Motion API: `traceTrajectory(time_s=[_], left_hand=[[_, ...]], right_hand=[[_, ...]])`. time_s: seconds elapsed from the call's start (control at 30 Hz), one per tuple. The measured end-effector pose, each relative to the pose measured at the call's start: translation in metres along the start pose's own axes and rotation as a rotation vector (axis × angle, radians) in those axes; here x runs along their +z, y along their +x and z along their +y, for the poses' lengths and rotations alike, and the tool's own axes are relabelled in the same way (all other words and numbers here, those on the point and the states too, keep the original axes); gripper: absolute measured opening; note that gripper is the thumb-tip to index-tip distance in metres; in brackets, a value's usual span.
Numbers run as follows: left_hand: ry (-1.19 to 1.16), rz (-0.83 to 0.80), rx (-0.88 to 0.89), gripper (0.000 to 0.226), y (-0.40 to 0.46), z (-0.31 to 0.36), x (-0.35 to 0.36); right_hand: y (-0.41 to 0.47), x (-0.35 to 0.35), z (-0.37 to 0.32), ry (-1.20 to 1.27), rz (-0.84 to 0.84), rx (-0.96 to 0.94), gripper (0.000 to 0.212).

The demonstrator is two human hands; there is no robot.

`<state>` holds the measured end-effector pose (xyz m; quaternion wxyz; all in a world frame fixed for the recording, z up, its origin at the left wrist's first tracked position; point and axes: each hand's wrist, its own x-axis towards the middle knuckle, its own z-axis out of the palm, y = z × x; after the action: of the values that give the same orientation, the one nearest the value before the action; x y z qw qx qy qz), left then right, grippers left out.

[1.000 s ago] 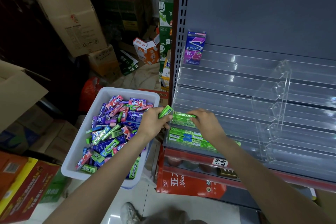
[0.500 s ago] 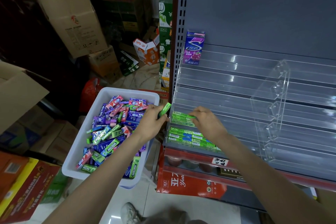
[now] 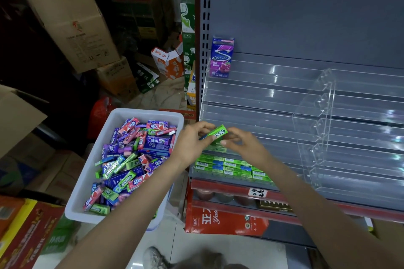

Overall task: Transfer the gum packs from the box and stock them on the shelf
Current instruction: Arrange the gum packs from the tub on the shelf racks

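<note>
Back left: we see a tall open cardboard box (image 3: 70,21) with a smaller carton (image 3: 118,78) just beside its base.
Floor: an orange-and-white carton (image 3: 167,62) lies tilted.
Near left: a red printed box (image 3: 28,231).
Under the display: a red bag (image 3: 220,220).

Both hands' grip (image 3: 215,136) pinched together

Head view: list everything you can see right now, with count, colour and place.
Held gum pack: one, green, between both hands at the shelf's left edge.
Shelved gum packs: several, green, rows on the lowest clear tiers.
Purple pack: one, upright on the top tier, left end.
Shelf: one, clear stepped tiers on grey backing.
Divider: one, clear, right of centre.
Bin: one, white, left of shelf.
Loose gum packs: many, purple, green and pink, in the bin.
Cartons: several, brown, background left.
Left hand: pinches held pack.
Right hand: pinches its other end.
</note>
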<state>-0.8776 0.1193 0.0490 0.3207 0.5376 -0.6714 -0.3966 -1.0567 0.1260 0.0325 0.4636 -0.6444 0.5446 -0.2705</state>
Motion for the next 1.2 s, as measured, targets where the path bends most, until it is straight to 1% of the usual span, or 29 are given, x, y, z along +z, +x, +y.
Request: traceTrajectory(time_s=[0.07,0.13,0.2,0.3,0.4,0.53,0.63,0.7,0.77,0.83,0.9,0.97,1.07,1.2], left_hand=[[-0.111,-0.015,-0.005,0.029,0.002,0.006,0.001],[-0.201,-0.024,-0.025,0.029,0.005,0.008,0.002],[-0.245,-0.012,-0.044,0.031,0.007,0.010,0.004],[-0.307,0.025,-0.061,0.042,0.009,0.011,0.007],[-0.332,0.038,-0.038,0.042,0.007,0.010,0.010],[-0.307,0.043,-0.008,0.043,0.006,0.008,0.012],[-0.307,0.061,-0.015,0.038,0.004,0.011,0.010],[-0.173,0.088,0.018,0.031,0.003,0.010,0.006],[0.046,0.126,0.076,0.023,0.001,0.004,0.001],[0.293,0.125,0.150,0.027,0.000,-0.003,-0.006],[0.549,0.039,0.206,0.038,-0.002,-0.009,-0.011],[0.742,-0.081,0.248,0.045,-0.005,-0.014,-0.013],[0.888,-0.162,0.320,0.049,-0.011,-0.022,-0.014],[1.018,-0.256,0.248,0.055,-0.014,-0.028,-0.010]], right_hand=[[0.001,0.001,0.002,0.037,0.003,0.006,0.028],[0.002,0.002,0.003,0.072,0.015,0.008,0.028],[0.001,0.003,0.003,0.082,0.025,-0.004,0.023],[-0.001,0.003,0.001,0.100,0.035,-0.010,0.016],[-0.002,0.002,0.001,0.118,0.055,-0.008,0.016],[0.000,0.003,0.003,0.048,0.085,0.017,0.011],[0.001,0.005,0.004,-0.009,0.133,0.038,0.006],[0.000,0.006,0.003,-0.051,0.187,0.049,0.009],[-0.001,0.007,0.001,-0.124,0.225,0.045,0.011],[-0.002,0.008,0.002,-0.187,0.252,0.043,0.010],[-0.001,0.011,0.002,-0.224,0.271,0.048,0.009],[0.000,0.013,0.002,-0.257,0.281,0.053,0.009],[0.002,0.015,0.002,-0.301,0.298,0.043,0.007],[0.004,0.019,0.004,-0.370,0.320,0.016,0.018]])
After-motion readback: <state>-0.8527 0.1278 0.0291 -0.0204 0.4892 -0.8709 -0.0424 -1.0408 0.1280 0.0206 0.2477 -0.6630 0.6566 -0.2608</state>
